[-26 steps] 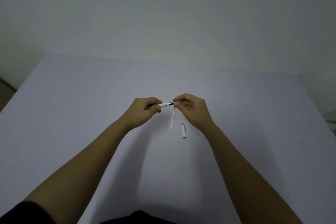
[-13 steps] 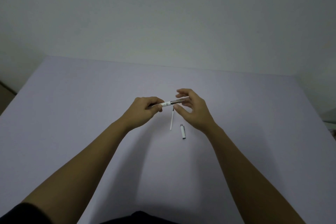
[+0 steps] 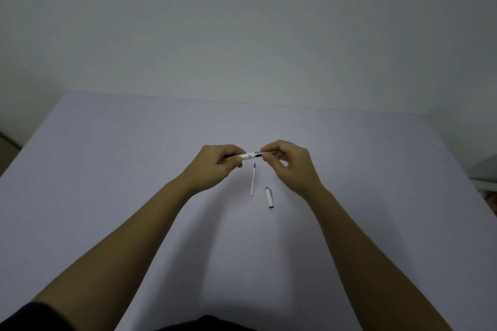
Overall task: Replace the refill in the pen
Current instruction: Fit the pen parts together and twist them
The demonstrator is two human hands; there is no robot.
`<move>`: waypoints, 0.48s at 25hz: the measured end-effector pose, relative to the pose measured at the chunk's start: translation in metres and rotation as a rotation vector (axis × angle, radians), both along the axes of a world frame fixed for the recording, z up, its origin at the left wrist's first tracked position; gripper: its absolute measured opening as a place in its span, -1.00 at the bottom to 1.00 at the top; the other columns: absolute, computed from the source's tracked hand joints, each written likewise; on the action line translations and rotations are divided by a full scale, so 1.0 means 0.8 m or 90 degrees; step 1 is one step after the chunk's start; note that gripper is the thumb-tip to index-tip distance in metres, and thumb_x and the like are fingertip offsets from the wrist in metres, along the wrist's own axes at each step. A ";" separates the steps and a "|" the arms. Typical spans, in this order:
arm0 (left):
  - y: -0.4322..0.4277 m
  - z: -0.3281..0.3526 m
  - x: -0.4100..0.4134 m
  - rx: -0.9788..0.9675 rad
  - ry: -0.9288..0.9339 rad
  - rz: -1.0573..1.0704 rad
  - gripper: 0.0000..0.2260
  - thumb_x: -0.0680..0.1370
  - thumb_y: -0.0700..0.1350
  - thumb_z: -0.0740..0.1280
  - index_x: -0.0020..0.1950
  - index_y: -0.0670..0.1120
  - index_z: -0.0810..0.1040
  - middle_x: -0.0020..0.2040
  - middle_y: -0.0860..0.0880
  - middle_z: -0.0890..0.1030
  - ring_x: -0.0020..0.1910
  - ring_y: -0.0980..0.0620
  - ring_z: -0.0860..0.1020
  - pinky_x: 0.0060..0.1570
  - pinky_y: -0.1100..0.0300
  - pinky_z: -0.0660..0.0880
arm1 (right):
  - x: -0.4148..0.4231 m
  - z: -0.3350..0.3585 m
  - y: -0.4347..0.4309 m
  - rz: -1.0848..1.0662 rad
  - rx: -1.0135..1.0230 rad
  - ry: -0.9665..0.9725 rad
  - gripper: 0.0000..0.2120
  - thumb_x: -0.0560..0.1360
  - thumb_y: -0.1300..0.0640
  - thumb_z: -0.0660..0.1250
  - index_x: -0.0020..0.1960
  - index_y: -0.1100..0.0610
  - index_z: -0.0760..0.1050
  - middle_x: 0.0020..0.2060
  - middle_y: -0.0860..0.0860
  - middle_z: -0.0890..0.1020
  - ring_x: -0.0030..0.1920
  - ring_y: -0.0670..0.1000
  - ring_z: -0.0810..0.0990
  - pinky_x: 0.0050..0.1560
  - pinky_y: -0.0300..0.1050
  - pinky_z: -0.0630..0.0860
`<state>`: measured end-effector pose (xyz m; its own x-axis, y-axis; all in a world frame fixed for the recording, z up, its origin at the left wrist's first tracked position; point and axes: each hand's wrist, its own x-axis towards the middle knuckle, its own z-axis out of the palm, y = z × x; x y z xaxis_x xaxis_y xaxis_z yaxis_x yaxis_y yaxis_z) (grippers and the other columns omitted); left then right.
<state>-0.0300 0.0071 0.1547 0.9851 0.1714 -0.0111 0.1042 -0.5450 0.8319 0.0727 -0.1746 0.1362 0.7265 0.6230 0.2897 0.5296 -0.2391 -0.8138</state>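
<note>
The left hand [image 3: 215, 164] grips the white plastic pen barrel [image 3: 248, 156] with its silver collar, held roughly level above the pale lilac table [image 3: 107, 169]. Half a second earlier the right hand [image 3: 289, 164] was spread open around the front section; now its fingertips [image 3: 265, 152] are pinched on that part again, probably twisting it loose so the refill can be changed. A thin white refill with a dark tip [image 3: 252, 179] lies on the table just below the hands, with the white cap [image 3: 269, 197] just beside it. The barrel itself has scarcely shifted.
</note>
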 end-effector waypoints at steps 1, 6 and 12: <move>0.000 0.001 -0.001 -0.001 -0.001 -0.002 -0.85 0.56 -0.14 0.26 -0.07 -0.02 0.62 -0.45 0.10 0.45 -0.53 0.18 0.34 -0.49 0.41 0.29 | 0.000 0.001 0.000 -0.009 -0.005 0.011 -0.92 0.50 0.15 0.32 -0.09 0.01 0.57 -0.30 -0.13 0.63 -0.24 -0.20 0.64 -0.17 -0.42 0.50; 0.000 0.005 -0.002 0.005 -0.010 0.003 -0.85 0.56 -0.14 0.26 -0.08 0.03 0.61 -0.49 0.19 0.50 -0.51 0.20 0.37 -0.47 0.42 0.30 | -0.002 0.005 -0.002 0.011 0.006 -0.009 -0.74 0.46 0.14 0.36 0.14 0.00 0.50 -0.09 -0.18 0.60 -0.05 -0.19 0.61 0.01 -0.35 0.53; -0.003 0.006 -0.009 0.008 -0.017 -0.014 -0.84 0.56 -0.13 0.26 -0.09 0.07 0.60 -0.45 0.20 0.53 -0.51 0.20 0.37 -0.48 0.44 0.29 | 0.000 0.008 -0.003 -0.001 -0.032 0.012 -0.82 0.53 0.04 0.26 -0.15 0.06 0.59 -0.35 -0.20 0.61 -0.32 -0.22 0.62 -0.24 -0.43 0.46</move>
